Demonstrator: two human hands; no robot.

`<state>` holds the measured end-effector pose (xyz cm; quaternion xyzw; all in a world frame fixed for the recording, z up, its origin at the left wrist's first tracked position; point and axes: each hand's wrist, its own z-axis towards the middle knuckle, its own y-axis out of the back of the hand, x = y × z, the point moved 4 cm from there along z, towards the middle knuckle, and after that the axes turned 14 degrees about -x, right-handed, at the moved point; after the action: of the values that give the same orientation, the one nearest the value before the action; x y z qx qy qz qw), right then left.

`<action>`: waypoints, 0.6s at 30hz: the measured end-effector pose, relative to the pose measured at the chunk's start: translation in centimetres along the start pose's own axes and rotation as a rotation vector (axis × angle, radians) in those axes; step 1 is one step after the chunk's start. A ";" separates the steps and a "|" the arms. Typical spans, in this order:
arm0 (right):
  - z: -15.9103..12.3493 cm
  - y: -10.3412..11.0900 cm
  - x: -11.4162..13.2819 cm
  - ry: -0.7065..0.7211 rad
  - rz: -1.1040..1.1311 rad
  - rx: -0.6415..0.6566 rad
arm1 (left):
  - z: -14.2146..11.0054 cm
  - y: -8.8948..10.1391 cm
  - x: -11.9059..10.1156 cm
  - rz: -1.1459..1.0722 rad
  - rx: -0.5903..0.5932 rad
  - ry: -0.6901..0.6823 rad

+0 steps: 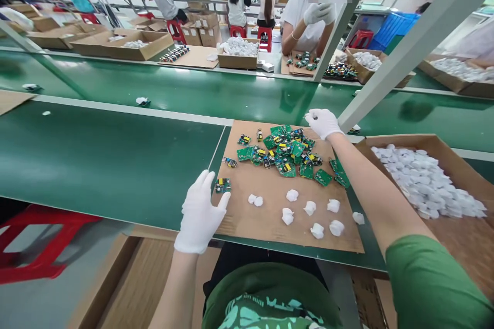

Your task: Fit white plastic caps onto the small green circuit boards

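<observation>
My left hand (200, 213), in a white glove, lies flat and open on the near left edge of a brown cardboard sheet (266, 218), next to a single small circuit board (223, 184). My right hand (322, 122), also gloved, reaches to the sheet's far right corner beside a grey frame post (389, 56), fingers curled; what it holds, if anything, is hidden. A heap of green circuit boards (287, 151) covers the far half of the sheet. Several white plastic shells (311, 211) lie scattered on the near half.
A cardboard box of white shells (428, 182) stands at my right. The green conveyor belt (116, 87) runs past behind the sheet. A gloved person sits opposite with boards (303, 60). Other workers and boxes (127, 43) are farther back. A red stool (42, 247) stands lower left.
</observation>
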<state>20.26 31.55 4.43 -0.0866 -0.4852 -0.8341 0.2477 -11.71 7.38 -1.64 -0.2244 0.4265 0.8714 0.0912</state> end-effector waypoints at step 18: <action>-18.7 -1.9 17.8 0.300 0.000 0.615 | -2.1 2.0 -0.7 -0.737 -0.068 0.686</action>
<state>5.78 10.49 0.17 0.1159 -0.6721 -0.6523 0.3307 -11.09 4.50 -1.02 -0.6365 0.2959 0.6707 0.2399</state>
